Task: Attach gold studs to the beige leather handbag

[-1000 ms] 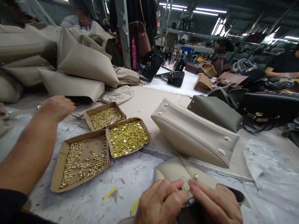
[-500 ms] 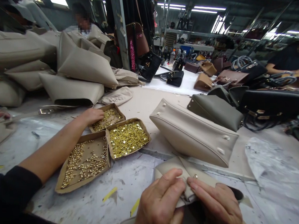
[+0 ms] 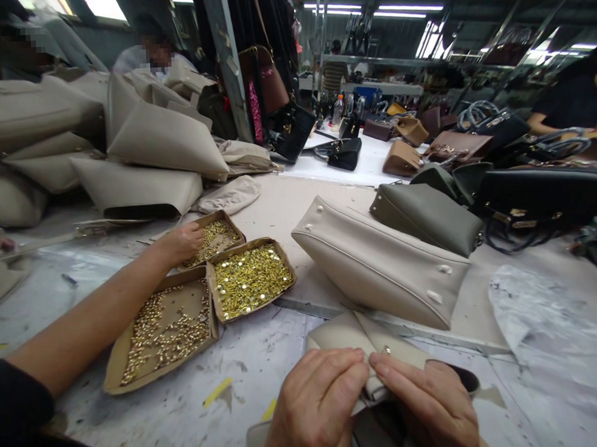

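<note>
At the near side of the tabletop (image 3: 173,420), a beige bag (image 3: 337,331) was held by the left hand (image 3: 318,402) and the right hand (image 3: 428,397), the grip of each being narrow and closed upon it. Just behind, a second bag (image 3: 375,266) was placed, while the far tray (image 3: 235,225) was reached by a co-worker's hand (image 3: 185,243).

Bare left hand (image 3: 318,404), rounded knuckles (image 3: 324,385), bare right hand (image 3: 430,398), tapering fingers (image 3: 394,373)
</note>
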`<state>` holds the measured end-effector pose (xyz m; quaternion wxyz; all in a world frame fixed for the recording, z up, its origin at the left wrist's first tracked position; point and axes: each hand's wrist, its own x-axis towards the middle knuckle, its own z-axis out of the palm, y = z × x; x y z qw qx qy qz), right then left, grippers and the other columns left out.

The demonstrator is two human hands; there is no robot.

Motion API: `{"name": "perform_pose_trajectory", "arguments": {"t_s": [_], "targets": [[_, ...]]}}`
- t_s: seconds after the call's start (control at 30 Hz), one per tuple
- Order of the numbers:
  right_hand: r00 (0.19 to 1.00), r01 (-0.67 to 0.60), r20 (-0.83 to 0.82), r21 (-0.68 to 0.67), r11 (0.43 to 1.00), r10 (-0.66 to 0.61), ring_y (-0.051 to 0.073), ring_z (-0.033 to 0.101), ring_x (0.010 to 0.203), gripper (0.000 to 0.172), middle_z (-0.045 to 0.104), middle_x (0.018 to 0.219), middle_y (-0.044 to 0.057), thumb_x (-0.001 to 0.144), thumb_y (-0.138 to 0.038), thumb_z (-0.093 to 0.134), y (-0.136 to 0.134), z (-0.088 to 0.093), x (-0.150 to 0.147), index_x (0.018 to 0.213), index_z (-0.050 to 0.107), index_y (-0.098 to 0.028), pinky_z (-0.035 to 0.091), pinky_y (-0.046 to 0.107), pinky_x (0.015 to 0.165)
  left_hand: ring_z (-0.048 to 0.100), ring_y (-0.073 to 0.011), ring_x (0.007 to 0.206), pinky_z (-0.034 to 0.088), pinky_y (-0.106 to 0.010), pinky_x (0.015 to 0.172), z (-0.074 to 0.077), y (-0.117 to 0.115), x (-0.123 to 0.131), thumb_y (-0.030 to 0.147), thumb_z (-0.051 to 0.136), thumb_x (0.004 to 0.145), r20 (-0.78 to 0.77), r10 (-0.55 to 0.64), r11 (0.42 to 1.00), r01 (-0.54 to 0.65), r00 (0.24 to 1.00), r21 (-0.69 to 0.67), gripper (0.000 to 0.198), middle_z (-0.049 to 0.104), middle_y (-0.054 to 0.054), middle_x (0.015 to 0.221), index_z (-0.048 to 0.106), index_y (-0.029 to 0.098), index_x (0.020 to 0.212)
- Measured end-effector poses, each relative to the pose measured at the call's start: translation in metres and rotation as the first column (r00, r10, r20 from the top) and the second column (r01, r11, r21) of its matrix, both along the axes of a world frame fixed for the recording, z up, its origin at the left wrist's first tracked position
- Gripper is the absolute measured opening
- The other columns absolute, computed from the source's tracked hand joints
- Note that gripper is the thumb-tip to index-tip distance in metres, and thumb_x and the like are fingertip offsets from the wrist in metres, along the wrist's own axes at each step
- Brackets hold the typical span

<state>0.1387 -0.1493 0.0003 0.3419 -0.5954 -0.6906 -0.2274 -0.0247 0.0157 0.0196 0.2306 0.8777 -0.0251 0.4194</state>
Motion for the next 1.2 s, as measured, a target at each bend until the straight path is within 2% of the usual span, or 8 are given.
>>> {"name": "perform_pose_trajectory", "arguments": {"t_s": [0.17,0.37,0.5,0.67,0.83,1.03,1.2], "targets": [[0.988,-0.024,-0.152,-0.034,0.999,0.019,0.019,0.078,0.084,0.020,0.079,0.106,0.011,0.108,-0.013,0.052,0.010,0.015,-0.001,0.120,0.068,-0.014,0.057,0.026,0.059,0.072,-0.0218,0.107,0.063,-0.033,0.089,-0.006,-0.001,-0.002,-0.002,0.050,0.085,-0.028,-0.042,0.998,0.041,0.999,-0.038,0.036,0.075,-0.015,0.115,0.065,0.006,0.117],[0.960,-0.133,-0.257,-0.087,0.987,0.107,0.015,0.077,0.090,0.019,0.078,0.104,0.009,0.111,-0.012,0.048,0.016,0.027,0.003,0.118,0.066,-0.013,0.055,0.023,0.067,0.071,-0.0231,0.104,0.063,-0.035,0.086,-0.004,-0.002,-0.001,0.001,0.050,0.087,-0.047,-0.042,0.999,0.040,0.998,-0.026,0.036,0.074,-0.016,0.113,0.065,0.005,0.119],[0.950,-0.167,-0.284,-0.119,0.979,0.128,0.013,0.076,0.090,0.021,0.077,0.106,0.008,0.112,-0.012,0.046,0.015,0.027,0.003,0.120,0.065,-0.013,0.055,0.022,0.070,0.072,-0.0220,0.100,0.063,-0.033,0.083,0.000,-0.001,0.001,0.007,0.048,0.095,-0.038,-0.022,1.000,0.021,0.999,-0.009,0.028,0.075,-0.015,0.109,0.064,0.008,0.118],[0.967,-0.151,-0.228,-0.147,0.978,0.115,0.014,0.075,0.094,0.023,0.076,0.108,0.010,0.113,-0.012,0.043,0.015,0.033,0.001,0.121,0.065,-0.012,0.054,0.022,0.073,0.073,-0.0222,0.104,0.063,-0.034,0.085,-0.004,-0.001,0.000,0.024,0.043,0.107,-0.023,0.001,1.000,-0.001,1.000,0.005,0.028,0.076,-0.016,0.109,0.064,0.009,0.118],[0.986,-0.117,-0.136,-0.179,0.977,0.093,0.014,0.073,0.102,0.026,0.076,0.113,0.011,0.114,-0.012,0.040,0.010,0.036,0.001,0.124,0.064,-0.010,0.054,0.023,0.081,0.073,-0.0213,0.106,0.062,-0.032,0.088,-0.006,-0.002,-0.004,0.023,0.048,0.107,0.014,0.045,0.998,-0.046,0.999,0.034,0.026,0.076,-0.015,0.109,0.066,0.008,0.116],[0.998,-0.062,-0.041,-0.169,0.984,0.056,0.017,0.072,0.112,0.029,0.075,0.121,0.012,0.112,-0.009,0.041,-0.002,0.021,0.002,0.131,0.063,-0.009,0.054,0.025,0.079,0.074,-0.0224,0.107,0.064,-0.034,0.089,-0.006,-0.003,-0.004,0.021,0.049,0.105,0.008,0.044,0.998,-0.045,0.999,0.045,0.023,0.076,-0.016,0.110,0.066,0.008,0.114],[0.996,-0.084,0.011,-0.157,0.984,0.087,0.022,0.070,0.119,0.034,0.070,0.132,0.018,0.108,-0.005,0.043,-0.006,0.013,0.003,0.137,0.061,-0.005,0.055,0.027,0.071,0.074,-0.0214,0.107,0.064,-0.033,0.089,-0.007,-0.004,-0.003,0.023,0.047,0.107,0.037,0.054,0.997,-0.056,0.998,0.056,0.025,0.077,-0.016,0.108,0.066,0.009,0.114]]}}
